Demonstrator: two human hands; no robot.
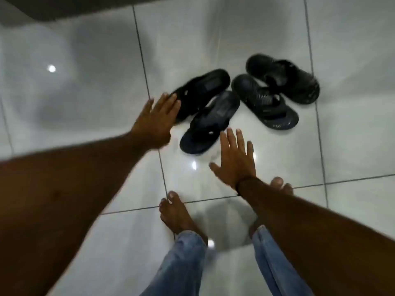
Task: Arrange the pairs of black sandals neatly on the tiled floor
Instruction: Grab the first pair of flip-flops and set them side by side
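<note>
sandals: four black sandals lie in a loose cluster on the white tiled floor (85, 99), ahead of the person and a little to the right, forming a rough v that opens toward the person.
left pair: the far left sandal (201, 92) and the near left sandal (210, 122) lie side by side, edges overlapping or touching, long axes running from lower left to upper right; the strap ends point down-left toward the person, heels away.
right pair: the middle sandal (265, 101) and the far right sandal (282, 77) lie next to each other, long axes running from upper left to lower right, so they splay away from the left pair; the heels of the two pairs nearly meet at the top.
left hand: the left hand (156, 122) is spread flat with nothing in it, fingertips at or just over the toe end of the far left sandal; contact cannot be told because of blur.
right hand: the right hand (235, 159) is also spread and holding nothing, just below the near left sandal.
why so placed: the hands seem to bracket the left pair, likely to take it first.
feet: bare feet (177, 214) stand on the tiles just behind the hands, jeans (183, 263) below.
progress: judged barely begun; the pairs are not yet parallel.
</note>
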